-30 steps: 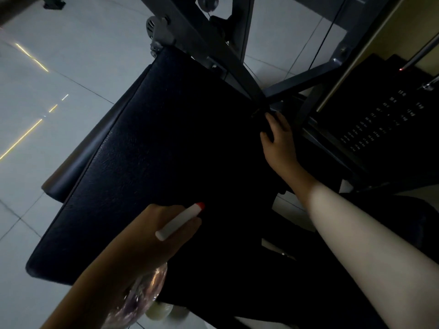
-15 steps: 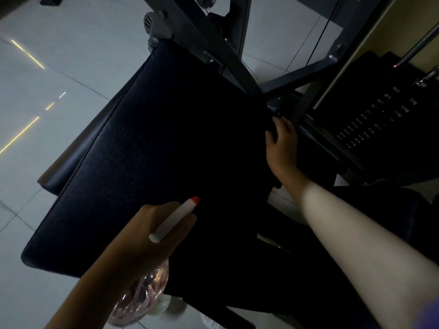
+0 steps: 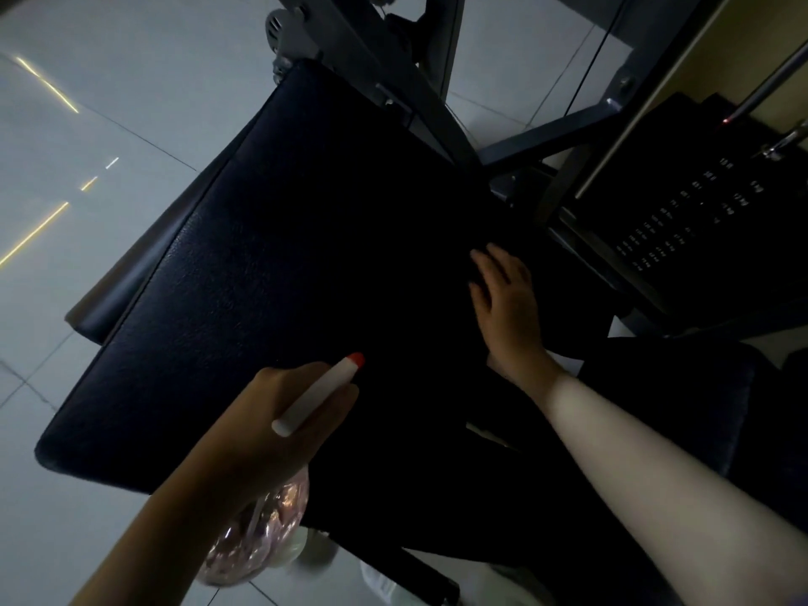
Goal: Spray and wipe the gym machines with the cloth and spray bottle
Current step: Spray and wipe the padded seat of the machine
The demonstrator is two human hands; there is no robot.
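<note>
While left hand grips spray bottle, right hand rests flat on pad.

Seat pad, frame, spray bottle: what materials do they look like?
The seat pad is likely black vinyl or leatherette: pebbled grain, soft sheen. The frame looks like painted grey metal, judging by square tubes and bolted joints. The spray bottle has a clear pinkish plastic body with glints, and a matte white plastic head with a red tip.
</note>
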